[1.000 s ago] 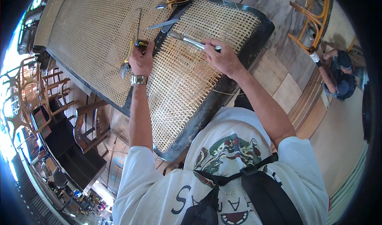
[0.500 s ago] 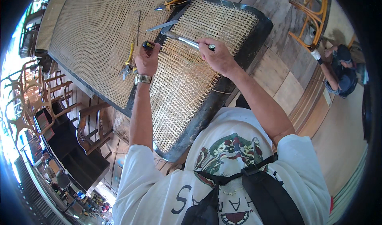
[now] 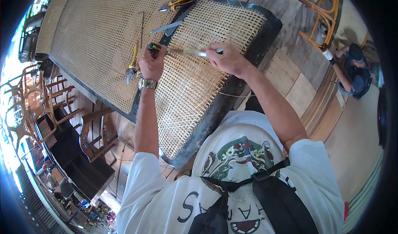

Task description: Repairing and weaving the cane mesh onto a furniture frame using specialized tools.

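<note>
Woven cane panels fill a dark wooden frame (image 3: 203, 128) in front of me. On the border between two panels, my left hand (image 3: 151, 65) closes around the black-and-yellow handle of a tool (image 3: 154, 47), perhaps a screwdriver or chisel; its lower end is hidden. My right hand (image 3: 228, 61) grips what looks like a hammer (image 3: 192, 52) with a silver shaft, whose far end is beside the left hand's tool. The near cane panel (image 3: 186, 89) lies under both hands. Yellow-handled pliers (image 3: 133, 64) rest on the cane left of my left hand.
Beyond my hands lie orange-handled cutters (image 3: 178, 3), a grey blade-like tool (image 3: 166, 26) and a thin rod (image 3: 142, 29). Wooden chair frames (image 3: 33, 101) and a dark cabinet (image 3: 78, 151) are at left. A person (image 3: 354, 72) works by an orange-brown chair (image 3: 325, 22) at right.
The far end of the hammer has swung nearer to me, from above the dark border to beside the tool in my left hand. My left hand has barely moved.
</note>
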A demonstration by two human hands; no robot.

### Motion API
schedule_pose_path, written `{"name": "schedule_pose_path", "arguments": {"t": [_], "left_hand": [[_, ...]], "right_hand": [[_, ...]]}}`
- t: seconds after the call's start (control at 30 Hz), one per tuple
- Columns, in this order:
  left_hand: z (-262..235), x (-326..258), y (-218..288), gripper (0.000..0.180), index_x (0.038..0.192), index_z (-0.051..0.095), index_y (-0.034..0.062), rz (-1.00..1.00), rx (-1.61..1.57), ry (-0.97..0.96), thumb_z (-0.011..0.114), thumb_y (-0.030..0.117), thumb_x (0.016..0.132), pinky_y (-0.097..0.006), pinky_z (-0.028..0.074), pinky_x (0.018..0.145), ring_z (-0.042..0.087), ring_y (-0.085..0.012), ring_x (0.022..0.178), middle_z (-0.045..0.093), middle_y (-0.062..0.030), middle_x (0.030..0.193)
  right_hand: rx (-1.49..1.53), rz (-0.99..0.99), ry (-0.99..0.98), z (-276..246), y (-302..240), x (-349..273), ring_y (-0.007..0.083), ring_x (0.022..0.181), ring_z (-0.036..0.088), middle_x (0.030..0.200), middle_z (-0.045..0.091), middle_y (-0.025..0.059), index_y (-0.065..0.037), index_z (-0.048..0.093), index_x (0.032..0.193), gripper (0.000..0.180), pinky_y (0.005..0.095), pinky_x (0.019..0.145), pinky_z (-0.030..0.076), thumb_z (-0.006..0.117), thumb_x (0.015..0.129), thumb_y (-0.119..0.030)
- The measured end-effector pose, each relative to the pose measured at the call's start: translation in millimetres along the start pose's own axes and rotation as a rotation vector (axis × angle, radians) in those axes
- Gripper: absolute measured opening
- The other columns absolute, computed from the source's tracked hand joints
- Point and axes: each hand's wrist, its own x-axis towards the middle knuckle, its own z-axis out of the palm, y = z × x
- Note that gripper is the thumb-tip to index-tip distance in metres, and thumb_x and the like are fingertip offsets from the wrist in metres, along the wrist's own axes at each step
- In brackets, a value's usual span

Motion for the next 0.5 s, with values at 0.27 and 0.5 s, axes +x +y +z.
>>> {"name": "schedule_pose_path", "arguments": {"t": [0.27, 0.5], "left_hand": [[3, -1, 3, 0.025, 0.102, 0.069, 0.005, 0.028, 0.006, -0.04, 0.078, 0.025, 0.09, -0.025, 0.053, 0.067, 0.066, -0.0068, 0.073, 0.073, -0.0023, 0.081], [-4, -6, 13, 0.02, 0.099, 0.069, 0.0055, 0.018, -0.104, 0.012, 0.078, 0.021, 0.091, -0.024, 0.052, 0.066, 0.064, -0.0056, 0.072, 0.072, 0.0007, 0.08]], "right_hand": [[0.116, 0.028, 0.055, -3, 5, -6, 0.0097, 0.064, 0.052, 0.073, 0.059, 0.0027, 0.001, 0.069, 0.112, 0.036, 0.0271, 0.059, 0.043, 0.052, 0.097, -0.027], [0.142, 0.089, -0.028, -21, 4, -11, 0.0036, 0.058, 0.044, 0.071, 0.053, -0.0028, -0.002, 0.068, 0.115, 0.028, 0.0206, 0.05, 0.035, 0.053, 0.099, -0.019]]}}
